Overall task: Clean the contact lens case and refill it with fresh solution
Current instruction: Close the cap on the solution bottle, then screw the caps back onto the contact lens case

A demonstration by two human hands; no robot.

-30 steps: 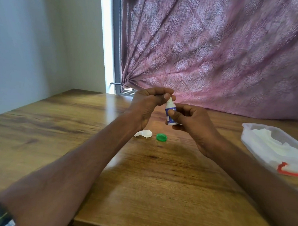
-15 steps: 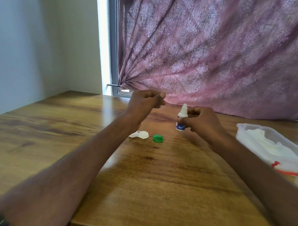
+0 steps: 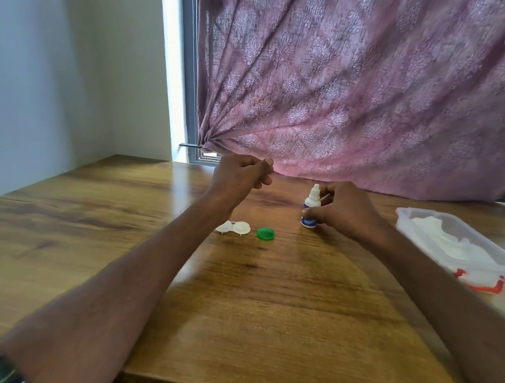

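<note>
A white contact lens case (image 3: pixel 234 228) lies on the wooden table (image 3: pixel 269 308), with its left end behind my left wrist. A loose green lid (image 3: pixel 265 234) sits just right of the case. Further right, my right hand (image 3: pixel 346 212) grips a small white solution bottle with a blue label (image 3: pixel 311 207). The bottle is upright with its base at the table and its tapered white tip bare. My left hand (image 3: pixel 240 176) hovers above the case with curled fingers. Its thumb and forefinger pinch something small, apparently the bottle's cap, which is mostly hidden.
A clear plastic box (image 3: pixel 412 215) with a red clasp holds white tissue at the table's right edge. A pink patterned curtain (image 3: pixel 351 94) hangs behind the table, with a window frame at its left. A white wall stands on the left.
My left hand has come off the bottle's top and drawn left with a pinch. My right hand has carried the bottle right and down to the table.
</note>
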